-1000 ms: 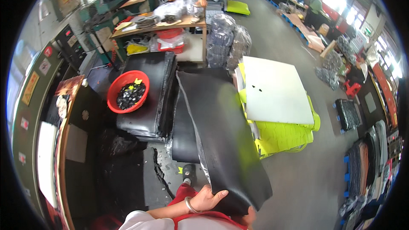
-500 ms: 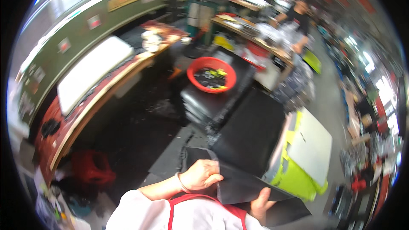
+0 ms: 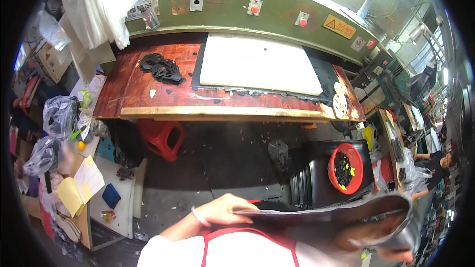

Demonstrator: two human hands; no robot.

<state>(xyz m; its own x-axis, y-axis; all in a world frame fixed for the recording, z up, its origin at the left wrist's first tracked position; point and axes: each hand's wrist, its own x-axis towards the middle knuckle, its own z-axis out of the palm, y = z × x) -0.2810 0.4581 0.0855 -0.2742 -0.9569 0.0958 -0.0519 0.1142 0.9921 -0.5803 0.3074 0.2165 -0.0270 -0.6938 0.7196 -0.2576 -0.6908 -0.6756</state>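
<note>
To carry this big black sheet (image 3: 316,222) well, keep it close to the tummy and turn slowly, with both hands far apart so the middle does not sag. The left hand (image 3: 228,210) has the near end of it pinched, thumb on one side and fingers on the other, and that looks like a good grip. The right hand (image 3: 396,255) is down by the far end, where the sheet bends round in a big curl. It is too blurry there to tell how tight those fingers are, so it would be wise to check that grip. The curl looks springy and might flip up. Mind the red bowl (image 3: 359,169) full of little black and yellow bits, on the black stack (image 3: 315,155) just past the sheet — a bump could spill it. Watch your feet too, as small scraps lie on the dark floor (image 3: 217,163). Half a second ago the body faced the stack, with the bowl near the middle of the view. Now the view has swung left: the red-brown table (image 3: 123,81) with its white pad (image 3: 257,64) is straight ahead, the bowl is off to the right, and the sheet's right end is more curled.
</note>
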